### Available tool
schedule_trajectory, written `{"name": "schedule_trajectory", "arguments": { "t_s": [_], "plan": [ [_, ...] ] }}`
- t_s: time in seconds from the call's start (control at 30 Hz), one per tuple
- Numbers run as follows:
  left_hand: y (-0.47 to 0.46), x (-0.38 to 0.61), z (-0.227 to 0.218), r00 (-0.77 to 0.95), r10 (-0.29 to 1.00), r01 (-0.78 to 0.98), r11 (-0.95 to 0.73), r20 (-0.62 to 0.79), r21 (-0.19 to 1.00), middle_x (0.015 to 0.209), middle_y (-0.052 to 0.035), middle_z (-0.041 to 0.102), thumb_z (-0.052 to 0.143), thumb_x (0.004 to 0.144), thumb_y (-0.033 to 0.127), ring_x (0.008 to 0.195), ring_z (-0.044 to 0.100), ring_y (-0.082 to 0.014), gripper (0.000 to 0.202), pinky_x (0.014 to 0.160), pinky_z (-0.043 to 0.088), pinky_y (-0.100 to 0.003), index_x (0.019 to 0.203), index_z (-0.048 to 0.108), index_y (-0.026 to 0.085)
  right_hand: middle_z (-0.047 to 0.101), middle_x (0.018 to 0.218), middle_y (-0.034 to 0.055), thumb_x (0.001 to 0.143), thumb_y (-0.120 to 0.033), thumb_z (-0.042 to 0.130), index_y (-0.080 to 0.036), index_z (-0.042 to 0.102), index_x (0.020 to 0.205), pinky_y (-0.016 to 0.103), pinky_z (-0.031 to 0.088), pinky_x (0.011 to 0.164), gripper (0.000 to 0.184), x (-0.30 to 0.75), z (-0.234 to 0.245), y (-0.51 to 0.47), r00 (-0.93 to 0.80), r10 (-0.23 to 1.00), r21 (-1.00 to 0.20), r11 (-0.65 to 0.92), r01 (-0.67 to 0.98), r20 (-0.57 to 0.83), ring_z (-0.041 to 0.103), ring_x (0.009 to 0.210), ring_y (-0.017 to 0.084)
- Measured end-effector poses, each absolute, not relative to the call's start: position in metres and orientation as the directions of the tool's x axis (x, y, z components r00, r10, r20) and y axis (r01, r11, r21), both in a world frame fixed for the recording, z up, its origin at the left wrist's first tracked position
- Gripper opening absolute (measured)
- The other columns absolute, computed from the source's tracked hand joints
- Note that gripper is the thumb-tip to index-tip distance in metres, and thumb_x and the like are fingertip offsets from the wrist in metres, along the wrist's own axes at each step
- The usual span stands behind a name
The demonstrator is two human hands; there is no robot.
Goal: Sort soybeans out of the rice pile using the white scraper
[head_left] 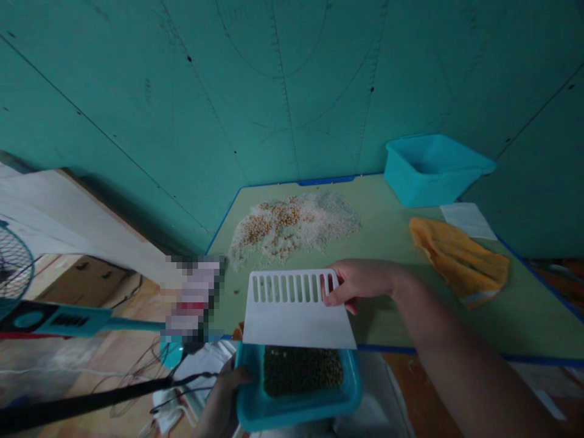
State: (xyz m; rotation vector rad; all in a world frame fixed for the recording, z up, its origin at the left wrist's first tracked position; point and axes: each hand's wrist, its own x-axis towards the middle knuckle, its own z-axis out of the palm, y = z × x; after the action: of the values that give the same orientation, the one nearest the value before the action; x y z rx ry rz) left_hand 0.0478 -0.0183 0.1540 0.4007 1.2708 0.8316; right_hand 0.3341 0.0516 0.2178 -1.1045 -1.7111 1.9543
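Observation:
My right hand (pixel 353 285) grips the right end of a white slotted scraper (pixel 298 319), with fingers through its slots. The scraper spans the table's front edge, its plain lower edge over the rim of a blue plastic tub (pixel 244 406). Below the table edge, my left hand (pixel 232 383) holds this tub by its left side, thumb on the rim. Inside the tub lie dark green beans or grains (pixel 298 371), with some tan ones at the right. Farther back on the table spreads a pile of white rice-like grains (pixel 333 216), mixed with tan beans (pixel 274 219).
A turquoise bin (pixel 424 187) stands at the table's back right. In front of it lie a white sheet (pixel 469 219) and an orange cloth (pixel 460 258). The pale green table (pixel 383 234) meets a green wall (pixel 292 85). A fan (pixel 16 267) and cables are at left.

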Motion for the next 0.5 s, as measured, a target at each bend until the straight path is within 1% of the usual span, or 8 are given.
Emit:
{"name": "schedule_trajectory", "arguments": {
  "t_s": [0.07, 0.13, 0.2, 0.23, 0.33, 0.4, 0.47, 0.5],
  "plan": [
    [-0.019, 0.044, 0.152, 0.069, 0.737, -0.320, 0.654, -0.672, 0.685, 0.055, -0.0029, 0.072, 0.059, 0.044, 0.010, 0.061, 0.067, -0.0294, 0.048, 0.051, 0.051, -0.036, 0.091, 0.068, 0.015, 0.051, 0.056, -0.0059, 0.068, -0.021, 0.058, -0.016, 0.053, 0.067, 0.016, 0.036, 0.038, 0.008, 0.335, 0.216, 0.052, -0.663, 0.668, -0.941, -0.216, 0.262, -0.338, 0.046, 0.039, 0.005],
    [-0.022, 0.038, 0.146, 0.037, 0.741, -0.294, 0.650, -0.671, 0.701, 0.053, -0.0024, 0.070, 0.060, 0.048, 0.011, 0.057, 0.066, -0.0276, 0.040, 0.049, 0.051, -0.035, 0.087, 0.068, 0.015, 0.051, 0.058, -0.0055, 0.069, -0.023, 0.060, -0.015, 0.053, 0.070, 0.016, 0.036, 0.038, 0.010, 0.336, 0.213, 0.054, -0.682, 0.655, -0.945, -0.197, 0.262, -0.325, 0.047, 0.041, 0.004],
    [-0.024, 0.029, 0.137, -0.004, 0.739, -0.267, 0.649, -0.674, 0.713, 0.050, -0.0008, 0.068, 0.061, 0.050, 0.011, 0.054, 0.065, -0.0260, 0.031, 0.048, 0.050, -0.034, 0.080, 0.068, 0.017, 0.051, 0.060, -0.0053, 0.070, -0.025, 0.060, -0.015, 0.054, 0.073, 0.016, 0.038, 0.038, 0.012, 0.336, 0.212, 0.055, -0.682, 0.669, -0.955, -0.193, 0.224, -0.295, 0.046, 0.042, 0.004],
    [-0.025, 0.025, 0.131, -0.029, 0.737, -0.258, 0.647, -0.675, 0.718, 0.047, 0.0006, 0.066, 0.063, 0.048, 0.010, 0.052, 0.064, -0.0249, 0.027, 0.047, 0.049, -0.033, 0.074, 0.067, 0.018, 0.051, 0.061, -0.0052, 0.071, -0.026, 0.060, -0.015, 0.053, 0.074, 0.016, 0.038, 0.039, 0.013, 0.336, 0.212, 0.055, -0.665, 0.694, -0.961, -0.195, 0.196, -0.276, 0.046, 0.043, 0.004],
    [-0.017, 0.013, 0.112, -0.068, 0.724, -0.233, 0.658, -0.687, 0.716, 0.043, 0.0035, 0.063, 0.065, 0.045, 0.010, 0.045, 0.060, -0.0219, 0.023, 0.043, 0.046, -0.031, 0.064, 0.064, 0.022, 0.050, 0.062, -0.0049, 0.071, -0.029, 0.061, -0.015, 0.054, 0.074, 0.016, 0.038, 0.039, 0.016, 0.335, 0.214, 0.056, -0.560, 0.797, -0.972, -0.217, 0.084, -0.226, 0.045, 0.043, 0.004],
    [-0.007, 0.008, 0.101, -0.065, 0.722, -0.219, 0.663, -0.688, 0.716, 0.032, 0.0063, 0.053, 0.063, 0.038, 0.004, 0.035, 0.052, -0.0185, 0.024, 0.037, 0.041, -0.030, 0.052, 0.059, 0.023, 0.051, 0.062, -0.0046, 0.069, -0.031, 0.063, -0.015, 0.054, 0.075, 0.017, 0.037, 0.038, 0.019, 0.334, 0.216, 0.058, -0.476, 0.853, -0.970, -0.243, 0.004, -0.216, 0.044, 0.044, 0.005],
    [0.003, 0.005, 0.093, -0.057, 0.730, -0.211, 0.658, -0.681, 0.723, 0.024, 0.0092, 0.043, 0.061, 0.035, 0.001, 0.028, 0.042, -0.0142, 0.026, 0.034, 0.036, -0.028, 0.047, 0.055, 0.023, 0.052, 0.061, -0.0041, 0.067, -0.034, 0.065, -0.016, 0.055, 0.076, 0.017, 0.035, 0.038, 0.023, 0.334, 0.216, 0.060, -0.379, 0.902, -0.964, -0.254, -0.080, -0.206, 0.044, 0.044, 0.005],
    [0.006, 0.004, 0.091, -0.052, 0.738, -0.213, 0.650, -0.673, 0.729, 0.023, 0.0100, 0.041, 0.061, 0.035, 0.000, 0.027, 0.040, -0.0127, 0.026, 0.034, 0.035, -0.027, 0.046, 0.055, 0.023, 0.053, 0.061, -0.0039, 0.066, -0.036, 0.065, -0.016, 0.055, 0.076, 0.017, 0.034, 0.038, 0.025, 0.334, 0.216, 0.061, -0.318, 0.928, -0.962, -0.245, -0.122, -0.196, 0.044, 0.044, 0.005]
  ]
}}
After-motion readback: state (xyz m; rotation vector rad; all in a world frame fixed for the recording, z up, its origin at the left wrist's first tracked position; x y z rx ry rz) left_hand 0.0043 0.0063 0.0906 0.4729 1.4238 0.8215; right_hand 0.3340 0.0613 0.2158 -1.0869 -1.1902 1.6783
